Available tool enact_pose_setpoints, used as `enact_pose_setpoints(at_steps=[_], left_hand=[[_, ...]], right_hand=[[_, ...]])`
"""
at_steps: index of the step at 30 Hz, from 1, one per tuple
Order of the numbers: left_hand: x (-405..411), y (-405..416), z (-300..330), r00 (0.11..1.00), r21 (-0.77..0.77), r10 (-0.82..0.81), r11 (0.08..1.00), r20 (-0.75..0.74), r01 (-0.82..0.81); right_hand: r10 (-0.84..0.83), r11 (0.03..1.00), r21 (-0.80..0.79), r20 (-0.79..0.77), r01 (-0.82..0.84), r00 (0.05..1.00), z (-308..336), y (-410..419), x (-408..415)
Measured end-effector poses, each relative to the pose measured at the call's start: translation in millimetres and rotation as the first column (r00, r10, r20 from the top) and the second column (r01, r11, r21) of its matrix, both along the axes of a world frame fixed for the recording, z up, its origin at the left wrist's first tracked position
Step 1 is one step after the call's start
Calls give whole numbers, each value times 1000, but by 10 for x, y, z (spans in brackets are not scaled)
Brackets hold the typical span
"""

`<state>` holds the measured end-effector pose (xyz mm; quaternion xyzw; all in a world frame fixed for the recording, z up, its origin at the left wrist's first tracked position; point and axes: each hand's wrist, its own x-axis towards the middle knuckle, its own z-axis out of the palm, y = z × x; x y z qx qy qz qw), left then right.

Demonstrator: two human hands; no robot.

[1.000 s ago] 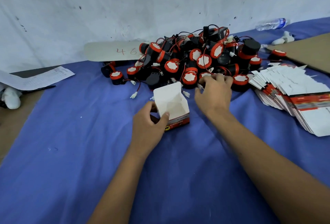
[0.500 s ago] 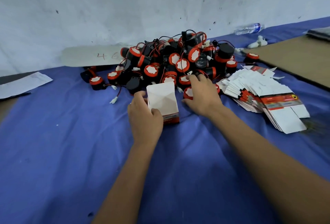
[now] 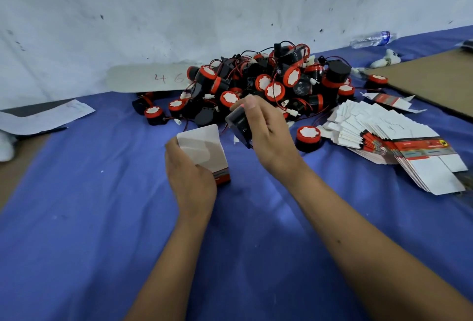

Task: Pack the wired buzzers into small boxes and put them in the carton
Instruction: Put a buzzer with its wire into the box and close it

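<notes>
- Leftmost, a white printed paper sheet [image 3: 48,117] lies flat at the edge of the blue cloth-covered work surface [image 3: 76,218], beside a strip of bare brown board.
- Pale cardboard strip with "46" handwritten on it [image 3: 148,78] leans at the base of the scuffed white wall [image 3: 179,8], just left of the buzzer heap.
- Left hand [image 3: 190,180] grips a small white cardboard box with a red-and-black printed band [image 3: 204,151]; fingers curled round its near side, box upright on the cloth, white flap raised.
- Right hand [image 3: 268,136] is clamped on one black cylindrical wired buzzer [image 3: 239,122], thumb and fingers wrapped round its body; buzzer held tilted, just right of the box top and clear of the cloth.
- Heap of black buzzers with red rims, white face stickers and red/black leads [image 3: 268,82] sits behind both hands, against the wall.
- One loose red-rimmed buzzer [image 3: 308,137] stands on the cloth just right of the right hand.
- Fanned stack of flat unfolded white box blanks with red print [image 3: 399,141] lies right of it.
- Brown cardboard sheet [image 3: 435,77] at far right; clear plastic water bottle [image 3: 371,38] lies on its side behind.
</notes>
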<state>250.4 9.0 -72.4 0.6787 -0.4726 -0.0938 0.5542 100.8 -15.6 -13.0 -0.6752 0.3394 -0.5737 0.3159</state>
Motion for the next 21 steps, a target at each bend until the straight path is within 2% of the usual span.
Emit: enact_pose_setpoints(at_steps=[2,4,8,10,14,16,19,21], left_hand=[[101,78,-16,998,6,-52,999,-45,52],[194,156,-29,996,3,-92,996,-12,92],[308,203,-40,974,2,-171,985,147,173],[350,194,-58,958,-38,-250,966,141,257],[366,239,-44,939,-157,-275,938,205,309],[373,249,-60,949,-142,-270,946,161,293],[417,270,-116,969,-108,-241,963,56,246],[427,277,-134,972,-103,-217,969,94,227]], right_hand=[[78,996,40,63,-80,995,-22,75,108],[151,987,49,64,-154,987,-49,154,209],[140,983,-97,-175,-159,975,-58,249,432],[146,968,-153,-295,-198,944,-50,270,533],[212,944,-150,-406,-293,889,-91,320,661],[182,953,-147,-426,-266,886,-163,310,679],[69,983,-125,-423,-133,904,-265,244,603],[-31,992,-125,-481,-33,876,-317,195,550]])
